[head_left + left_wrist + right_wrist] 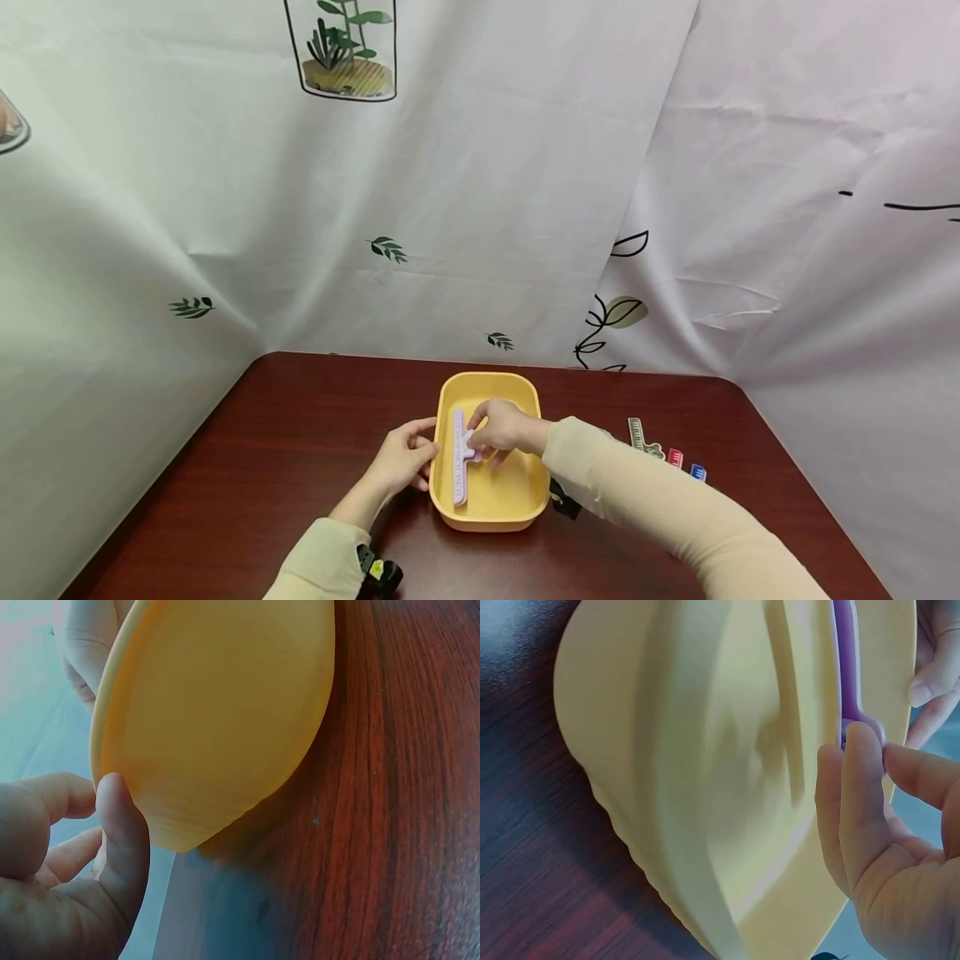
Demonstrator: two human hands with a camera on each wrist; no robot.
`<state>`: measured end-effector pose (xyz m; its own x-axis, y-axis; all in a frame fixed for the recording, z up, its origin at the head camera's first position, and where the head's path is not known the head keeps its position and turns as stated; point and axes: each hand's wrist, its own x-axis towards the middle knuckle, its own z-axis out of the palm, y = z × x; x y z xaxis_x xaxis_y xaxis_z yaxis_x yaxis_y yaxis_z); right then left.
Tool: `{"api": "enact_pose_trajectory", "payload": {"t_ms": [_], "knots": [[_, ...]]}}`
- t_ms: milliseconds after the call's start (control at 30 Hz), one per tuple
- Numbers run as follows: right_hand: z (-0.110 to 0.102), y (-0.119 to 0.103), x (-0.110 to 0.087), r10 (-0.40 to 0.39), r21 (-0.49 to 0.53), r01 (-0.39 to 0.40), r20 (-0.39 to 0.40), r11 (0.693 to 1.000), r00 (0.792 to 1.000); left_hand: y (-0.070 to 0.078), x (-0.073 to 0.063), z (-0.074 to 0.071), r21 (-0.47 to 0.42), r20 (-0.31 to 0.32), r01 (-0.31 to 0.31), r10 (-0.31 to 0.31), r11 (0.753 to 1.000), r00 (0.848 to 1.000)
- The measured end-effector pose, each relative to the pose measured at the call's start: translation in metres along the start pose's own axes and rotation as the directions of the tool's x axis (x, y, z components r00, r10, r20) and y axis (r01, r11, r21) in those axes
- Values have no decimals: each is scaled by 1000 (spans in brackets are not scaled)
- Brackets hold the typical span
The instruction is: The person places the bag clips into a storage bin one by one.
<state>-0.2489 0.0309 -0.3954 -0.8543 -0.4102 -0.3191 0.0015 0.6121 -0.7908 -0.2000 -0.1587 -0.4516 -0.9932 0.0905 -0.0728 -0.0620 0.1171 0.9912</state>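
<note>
A yellow plastic bin [491, 523] sits on the table. In it, toward the left wall, a long purple bag clip [460, 467] with ruler-like markings stands lengthwise. My right hand [504, 427] reaches into the bin and pinches the clip's handle between thumb and fingers; the right wrist view shows this grip on the purple clip [847, 664] closely. At the bin's left side, my left hand [403, 460] holds the rim. In the left wrist view, the left thumb [124, 840] lies against the bin's outer wall [217, 712], with a finger at the rim.
Right of the bin, partly behind the right sleeve, lie more clips: a pale green one [636, 433], a red one [675, 457] and a blue one [698, 472]. A patterned white cloth [480, 208] hangs behind the dark red wooden table [315, 417].
</note>
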Motion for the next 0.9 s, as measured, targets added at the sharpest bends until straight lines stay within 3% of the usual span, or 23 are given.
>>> {"api": "enact_pose_trajectory", "payload": {"t_ms": [900], "knots": [[2, -12, 21, 73, -51, -75, -32, 996, 997, 2, 0, 1, 8, 0, 13, -13, 1000, 1000]]}}
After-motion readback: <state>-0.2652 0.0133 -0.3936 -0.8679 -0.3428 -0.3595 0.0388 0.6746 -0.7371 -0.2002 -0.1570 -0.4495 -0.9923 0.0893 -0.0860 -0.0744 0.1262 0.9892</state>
